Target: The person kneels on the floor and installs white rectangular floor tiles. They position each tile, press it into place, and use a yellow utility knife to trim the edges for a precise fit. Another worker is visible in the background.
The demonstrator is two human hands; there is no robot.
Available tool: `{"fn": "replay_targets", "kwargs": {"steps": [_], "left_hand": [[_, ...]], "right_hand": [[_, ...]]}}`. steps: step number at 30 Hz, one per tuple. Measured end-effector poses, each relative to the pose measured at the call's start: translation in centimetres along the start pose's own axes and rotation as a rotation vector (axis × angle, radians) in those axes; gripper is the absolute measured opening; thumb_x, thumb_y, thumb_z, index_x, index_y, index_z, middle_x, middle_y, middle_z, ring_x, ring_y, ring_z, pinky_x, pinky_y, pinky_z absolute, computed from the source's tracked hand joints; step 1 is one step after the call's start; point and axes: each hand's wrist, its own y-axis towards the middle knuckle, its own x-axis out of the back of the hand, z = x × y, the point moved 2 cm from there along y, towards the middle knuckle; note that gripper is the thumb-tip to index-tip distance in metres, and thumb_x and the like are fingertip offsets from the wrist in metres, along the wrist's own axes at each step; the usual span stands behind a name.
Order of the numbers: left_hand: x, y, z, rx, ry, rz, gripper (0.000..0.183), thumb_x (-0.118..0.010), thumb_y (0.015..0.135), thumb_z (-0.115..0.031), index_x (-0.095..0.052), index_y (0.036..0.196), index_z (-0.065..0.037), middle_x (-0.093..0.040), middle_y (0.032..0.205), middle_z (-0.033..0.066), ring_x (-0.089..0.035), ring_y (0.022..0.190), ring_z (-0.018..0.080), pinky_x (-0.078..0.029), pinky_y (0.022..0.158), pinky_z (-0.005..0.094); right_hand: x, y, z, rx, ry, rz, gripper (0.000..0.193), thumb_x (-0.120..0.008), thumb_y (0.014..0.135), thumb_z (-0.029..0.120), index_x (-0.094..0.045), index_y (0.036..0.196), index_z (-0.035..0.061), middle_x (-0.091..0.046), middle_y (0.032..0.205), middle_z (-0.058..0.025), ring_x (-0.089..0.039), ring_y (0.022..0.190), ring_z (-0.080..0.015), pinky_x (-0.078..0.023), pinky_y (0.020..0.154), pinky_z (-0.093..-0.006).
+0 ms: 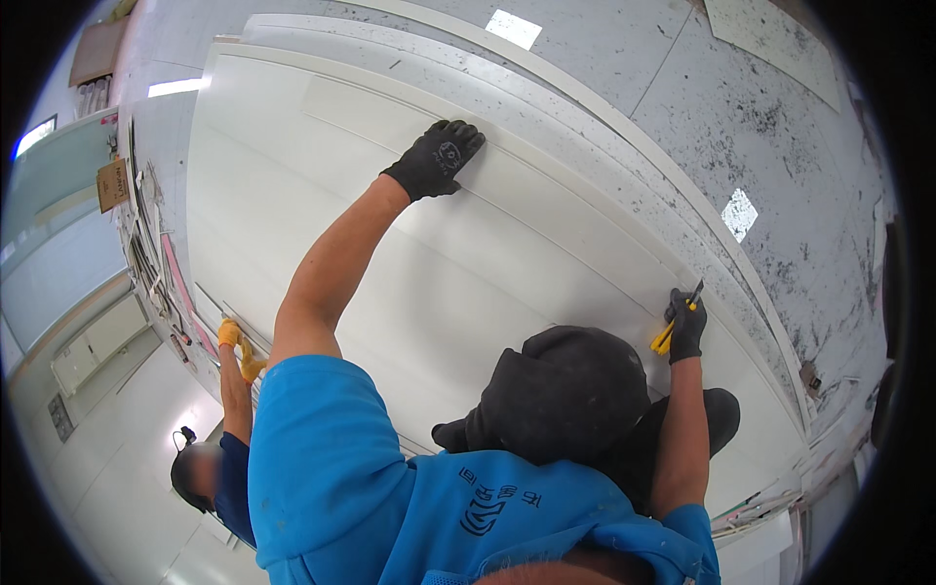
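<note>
Neither my left hand nor my right hand shows in the head view. Close in front of me is a person in a blue shirt [370, 487] and black cap [565, 390], seen from behind. That person's black-gloved left hand [436, 158] lies flat on a large white panel [292, 195]. Their black-gloved right hand [685, 327] grips a yellow utility knife [668, 334] with its blade at the panel's right edge.
A second person at lower left, in a dark blue sleeve and yellow gloves [239, 351], holds the panel's left edge. More white boards lie behind the panel. A speckled grey surface [780, 127] spreads to the right. Stacked sheets and clutter line the left side [146, 244].
</note>
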Motion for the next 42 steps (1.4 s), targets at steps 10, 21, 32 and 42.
{"fn": "replay_targets", "kwargs": {"steps": [10, 21, 32, 42], "left_hand": [[0.6, -0.1, 0.1, 0.036, 0.012, 0.083, 0.087, -0.083, 0.069, -0.03, -0.043, 0.143, -0.007, -0.049, 0.139, 0.0145, -0.042, 0.135, 0.0322, -0.032, 0.116, 0.045], [0.8, -3.4, 5.5, 0.542, -0.239, -0.385, 0.124, -0.09, 0.055, -0.054, -0.03, 0.151, -0.003, -0.034, 0.152, 0.0227, -0.03, 0.143, 0.0381, -0.026, 0.116, 0.047], [-4.3, -6.3, 9.9, 0.993, -0.372, -0.07, 0.148, -0.086, 0.057, -0.069, -0.006, 0.152, 0.012, -0.001, 0.159, 0.0355, 0.004, 0.151, 0.0445, -0.009, 0.123, 0.0474], [-8.4, -7.8, 15.5, 0.932, -0.195, 0.056, 0.149, -0.086, 0.055, -0.069, -0.009, 0.149, 0.018, -0.011, 0.157, 0.0376, -0.004, 0.149, 0.0464, -0.008, 0.122, 0.0515]], "right_hand": [[-0.3, -0.3, -0.1, 0.016, 0.023, 0.004, 0.022, -0.077, 0.088, 0.016, -0.056, 0.085, 0.0093, -0.054, 0.064, 0.0017, -0.051, 0.051, -0.0091, -0.041, 0.048, -0.0247], [0.5, -0.8, -0.9, 0.041, 0.019, -0.005, 0.02, -0.074, 0.089, 0.014, -0.055, 0.085, 0.0089, -0.055, 0.065, 0.0009, -0.052, 0.052, -0.0094, -0.041, 0.049, -0.0254], [-0.8, -2.6, 1.2, -0.028, 0.1, -0.027, 0.018, -0.074, 0.089, 0.011, -0.056, 0.085, 0.0089, -0.054, 0.066, 0.0006, -0.052, 0.055, -0.0094, -0.043, 0.052, -0.0253], [-1.7, -2.7, 1.4, 0.008, -0.055, -0.095, 0.024, -0.082, 0.079, 0.025, -0.065, 0.081, 0.0078, -0.066, 0.069, -0.0031, -0.061, 0.063, -0.0145, -0.05, 0.063, -0.031]]}}
